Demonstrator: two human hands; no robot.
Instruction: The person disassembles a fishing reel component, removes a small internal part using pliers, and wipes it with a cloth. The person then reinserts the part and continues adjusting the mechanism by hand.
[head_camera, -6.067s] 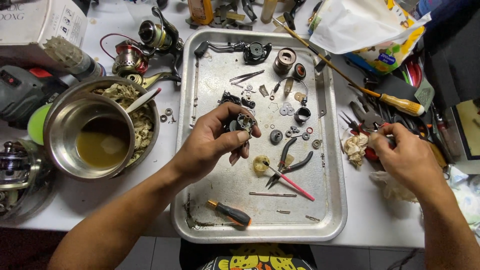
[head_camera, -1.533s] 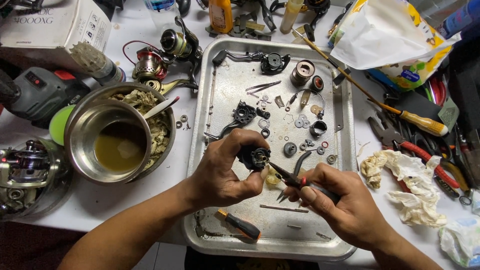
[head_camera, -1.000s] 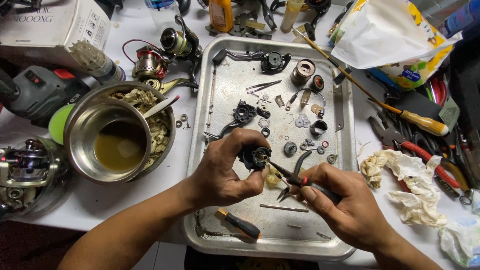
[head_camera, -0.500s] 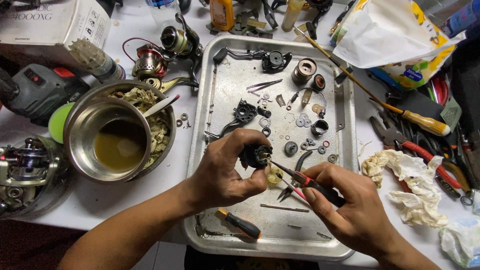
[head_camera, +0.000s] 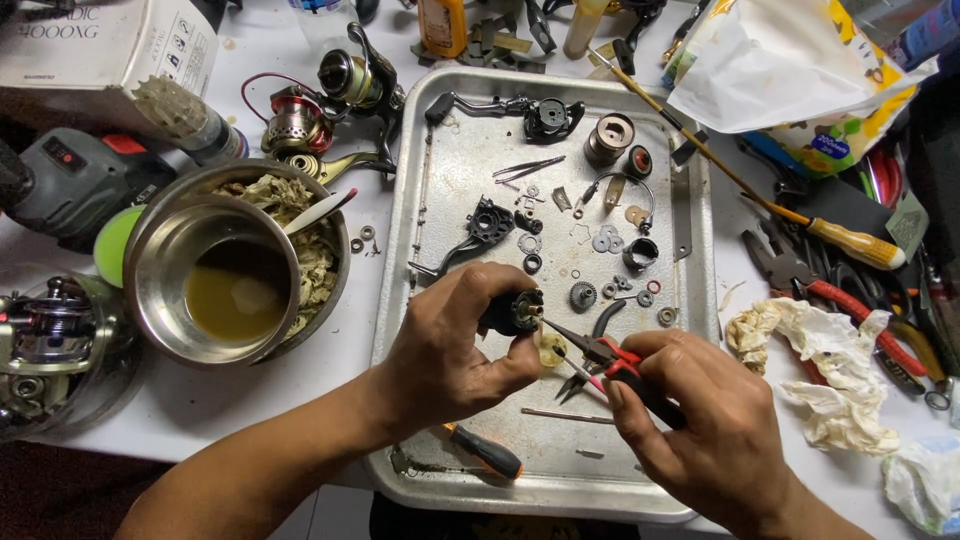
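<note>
My left hand (head_camera: 455, 345) grips a small black reel part (head_camera: 513, 311) over the lower middle of a metal tray (head_camera: 420, 230). My right hand (head_camera: 705, 425) holds red-handled needle-nose pliers (head_camera: 598, 350), whose tips touch the end of the black part. A pale round piece (head_camera: 551, 348) sits just under the pliers' jaws. Loose washers, gears and a black reel frame (head_camera: 480, 232) lie scattered on the tray above my hands.
A steel bowl (head_camera: 215, 275) of yellowish liquid stands left of the tray, with spinning reels (head_camera: 320, 105) behind it. An orange-handled screwdriver (head_camera: 485, 452) lies at the tray's front. Soiled tissue (head_camera: 820, 365), pliers and a yellow-handled screwdriver (head_camera: 845, 243) crowd the right side.
My right hand came from the tissue at the right, took up the pliers and brought their tips to the black part. My left hand has stayed on the part, low over the tray.
</note>
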